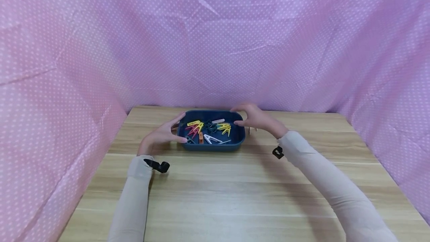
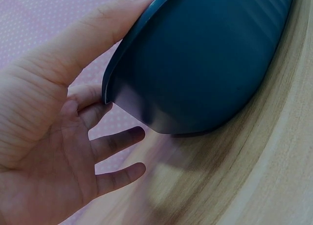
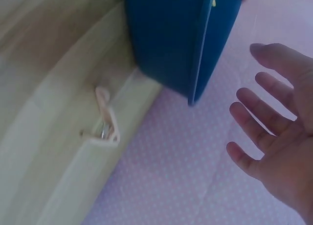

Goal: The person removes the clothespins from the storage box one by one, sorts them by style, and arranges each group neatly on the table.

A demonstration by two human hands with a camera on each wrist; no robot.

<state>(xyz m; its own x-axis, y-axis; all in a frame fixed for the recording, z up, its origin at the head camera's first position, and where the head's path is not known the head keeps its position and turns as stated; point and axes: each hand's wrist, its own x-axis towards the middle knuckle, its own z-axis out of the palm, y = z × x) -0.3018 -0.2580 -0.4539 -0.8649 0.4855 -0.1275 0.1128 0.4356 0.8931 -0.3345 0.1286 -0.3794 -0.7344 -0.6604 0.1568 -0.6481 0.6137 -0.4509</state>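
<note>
A dark blue plastic tray (image 1: 215, 147) sits towards the far edge of the table and contains several clothespins: yellow ones (image 1: 224, 127), red ones (image 1: 193, 130), an orange one (image 1: 201, 137) and a white one (image 1: 211, 138), plus dark green clips (image 1: 210, 127). At its left end my left hand (image 1: 162, 134) holds the rim between thumb and forefinger. The other fingers stretch out beside the wall in the left wrist view. My right hand (image 3: 279, 117) is spread, its fingers apart from the tray in the right wrist view.
A pale pink clothespin (image 3: 108, 120) with a metal spring lies on the wooden table (image 1: 215, 193), just right of the tray. Pink dotted cloth (image 1: 208, 47) hangs behind the table and along both sides.
</note>
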